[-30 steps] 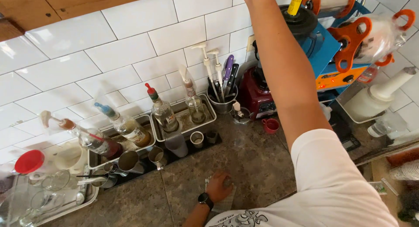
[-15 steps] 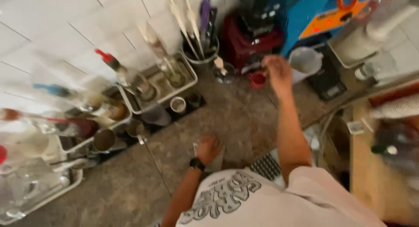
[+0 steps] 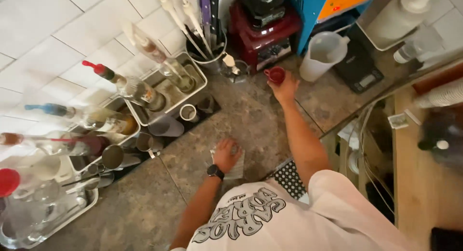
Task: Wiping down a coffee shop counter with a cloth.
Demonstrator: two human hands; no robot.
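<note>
R hand (image 3: 284, 87) grip: small red cup (image 3: 276, 75) | L hand (image 3: 226, 154): on grey cloth (image 3: 237, 168) (countertop)

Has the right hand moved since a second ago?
Yes. The right hand has come down from the tall blue machine to the small red cup on the counter before the red blender base.

Surface: mottled brown stone counter (image 3: 144, 203), against a white-tiled wall.
Back row: steel trays (image 3: 190, 94) with bottles, utensil cup (image 3: 212, 63), red blender base (image 3: 265, 36).
Right: white jug (image 3: 322, 55), black scale (image 3: 359, 70).
Centre: grey cloth (image 3: 236, 166), lying flat.
</note>
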